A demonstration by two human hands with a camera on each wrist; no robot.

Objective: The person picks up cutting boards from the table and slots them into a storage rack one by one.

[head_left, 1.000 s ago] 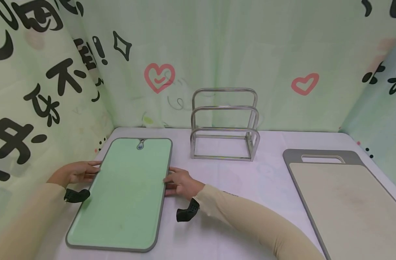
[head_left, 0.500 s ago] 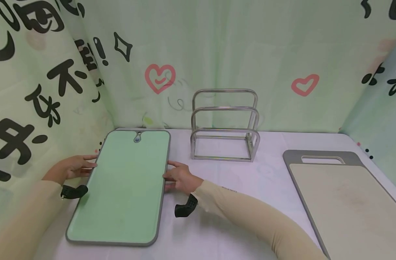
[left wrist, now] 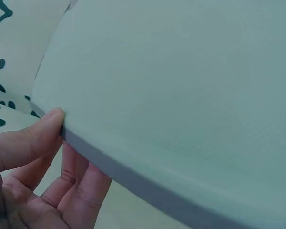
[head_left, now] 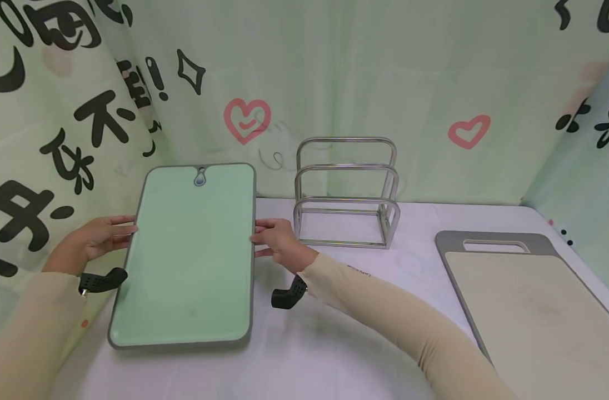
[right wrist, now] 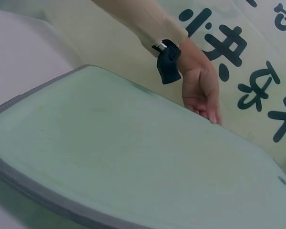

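A green cutting board [head_left: 189, 255] with a grey rim is raised off the table, its far end tilted up. My left hand [head_left: 96, 240] grips its left edge, thumb on the face and fingers underneath, as the left wrist view shows on the board's rim [left wrist: 128, 180]. On the opposite edge my right hand [head_left: 280, 243] pinches the board, its fingers partly hidden behind it. In the right wrist view the board [right wrist: 133, 152] fills most of the frame with my left hand [right wrist: 203, 90] at its far edge; my right hand is out of sight there.
To the right of the green board stands a metal wire rack [head_left: 347, 243] with several upright loops. A beige cutting board [head_left: 539, 311] with a grey handle end lies flat at the right. Printed curtains [head_left: 364, 83] enclose the white-covered table [head_left: 334, 344].
Both hands have lifted the green board up from the table and slid it farther back, with its far end rising most. The rack and beige board stay where they were.
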